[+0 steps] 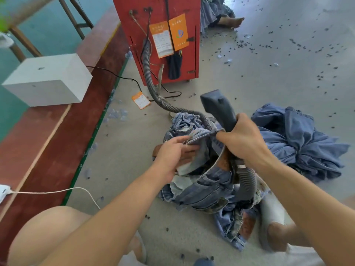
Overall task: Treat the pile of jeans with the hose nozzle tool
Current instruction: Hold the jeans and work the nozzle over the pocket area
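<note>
Left hand (173,150) comes first, reaching into the pile of jeans (207,181) on the grey floor (269,77), its fingers closed on a fold of the waistband of the top pair and lifting that edge so the garment gapes open. To its right, the right hand (243,140) is wrapped firmly round the neck of the hose nozzle tool (219,106); the dark flared head points up and away from the person, above the denim rather than on it. From under that fist the ribbed hose (247,184) loops down across the pile, while another stretch runs back over the floor to the red machine (163,35) at the far edge of the floor. Further right a second heap of blue garments (299,143) lies just beside the pile, apart from both hands; whether it is done or waiting cannot be told. Small dark scraps are scattered over the floor around everything. The step in hand looks like opening a pair for treatment, with the nozzle not yet applied. The next move probably calls for tipping the nozzle head down into the held-open waistband while the left hand keeps the cloth taut, minding that the hose loop does not drag the pile.
</note>
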The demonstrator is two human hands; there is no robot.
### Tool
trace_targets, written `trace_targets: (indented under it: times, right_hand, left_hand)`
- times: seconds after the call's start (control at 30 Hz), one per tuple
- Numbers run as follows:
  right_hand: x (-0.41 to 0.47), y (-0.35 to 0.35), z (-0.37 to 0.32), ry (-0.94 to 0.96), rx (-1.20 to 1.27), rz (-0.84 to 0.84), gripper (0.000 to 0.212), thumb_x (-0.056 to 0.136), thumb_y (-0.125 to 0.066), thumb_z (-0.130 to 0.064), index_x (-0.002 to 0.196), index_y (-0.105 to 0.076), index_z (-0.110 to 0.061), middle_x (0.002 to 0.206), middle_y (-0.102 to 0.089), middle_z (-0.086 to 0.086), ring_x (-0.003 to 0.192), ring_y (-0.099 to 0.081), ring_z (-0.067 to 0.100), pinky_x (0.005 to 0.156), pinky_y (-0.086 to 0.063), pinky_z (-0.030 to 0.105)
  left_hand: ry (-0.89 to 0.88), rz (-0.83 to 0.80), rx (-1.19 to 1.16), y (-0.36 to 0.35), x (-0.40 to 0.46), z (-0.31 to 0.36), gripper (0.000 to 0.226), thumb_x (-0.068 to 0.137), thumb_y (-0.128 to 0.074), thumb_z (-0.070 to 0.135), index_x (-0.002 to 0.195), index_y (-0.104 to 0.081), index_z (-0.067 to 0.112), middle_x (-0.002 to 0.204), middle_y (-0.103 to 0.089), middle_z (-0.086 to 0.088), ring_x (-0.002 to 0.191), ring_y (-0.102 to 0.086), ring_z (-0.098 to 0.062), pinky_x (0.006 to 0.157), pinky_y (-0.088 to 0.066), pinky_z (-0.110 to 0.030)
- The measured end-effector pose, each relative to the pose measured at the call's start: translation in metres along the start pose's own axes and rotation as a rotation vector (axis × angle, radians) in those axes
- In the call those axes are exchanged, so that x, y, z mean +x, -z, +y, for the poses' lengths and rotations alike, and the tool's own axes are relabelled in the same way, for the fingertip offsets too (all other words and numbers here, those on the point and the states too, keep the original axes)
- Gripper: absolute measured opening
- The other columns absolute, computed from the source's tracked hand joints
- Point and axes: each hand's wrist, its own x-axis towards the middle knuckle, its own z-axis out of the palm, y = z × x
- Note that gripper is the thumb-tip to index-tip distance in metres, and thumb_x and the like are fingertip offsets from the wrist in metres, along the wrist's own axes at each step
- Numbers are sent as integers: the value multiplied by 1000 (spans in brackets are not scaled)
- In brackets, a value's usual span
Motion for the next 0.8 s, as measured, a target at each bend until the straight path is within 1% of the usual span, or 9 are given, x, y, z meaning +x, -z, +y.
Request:
trace_targets:
  times: [0.07,0.13,0.2,0.3,0.37,0.47,0.53,0.63,0.8]
  right_hand:
    - [7,11,4,-66,176,-49,27,78,-77,-21,98,-60,-14,76,-64,4,66,-60,22,57,-46,33]
    - [9,20,8,-93,308,-134,17,79,-76,-13,93,-65,-13,63,-62,1,57,-58,18,56,-47,35]
    - [7,24,10,-108,357,-212,13,81,-76,-9,88,-67,-15,55,-60,-4,50,-58,12,51,-48,33]
    - [9,31,12,-157,404,-247,12,80,-76,-8,84,-66,-13,59,-59,3,52,-56,16,51,-48,34]
    - [13,39,14,-221,467,-230,11,79,-74,-6,79,-65,-11,59,-58,5,49,-56,18,51,-49,33]
    - [20,48,17,-317,582,-213,12,77,-69,-3,71,-61,-11,56,-56,7,44,-54,20,48,-50,30]
    - [23,51,19,-348,626,-221,13,75,-66,-2,68,-60,-12,55,-55,7,43,-54,20,46,-49,29]
    - [25,51,22,-352,604,-254,17,74,-66,-1,63,-60,-12,52,-54,6,41,-53,19,43,-48,28]
    - [31,58,29,-360,494,-207,12,73,-68,-4,69,-60,-12,54,-53,6,42,-52,20,47,-49,31]
  left_hand:
    - [-60,198,328,6,6,-14,46,94,-65,18,138,-58,26,107,-73,3,102,-64,-18,84,-53,-30]
    - [-96,211,702,12,11,-29,52,91,-69,40,141,-53,40,116,-54,4,117,-43,-23,102,-42,-37]
    - [-176,275,827,14,17,-35,43,91,-68,53,132,-61,45,118,-50,1,121,-38,-25,105,-36,-38]
    - [-269,352,598,25,28,-24,11,86,-79,47,91,-74,38,106,-66,1,116,-55,-27,97,-45,-37]
    - [-210,172,450,38,31,-13,19,81,-84,46,76,-68,37,103,-71,2,104,-60,-20,86,-48,-34]
    - [-87,-183,434,52,26,-8,26,73,-86,53,91,-69,45,106,-75,6,101,-67,-15,88,-48,-30]
    - [-37,-313,550,57,25,-18,29,84,-84,41,109,-71,49,114,-76,9,106,-70,-10,95,-50,-29]
    - [-80,-254,672,58,26,-25,9,95,-73,33,102,-79,35,93,-77,15,87,-69,-5,89,-51,-31]
    - [-81,-231,-20,65,20,-6,38,97,-67,30,124,-71,4,124,-72,-20,115,-70,-35,91,-58,-37]
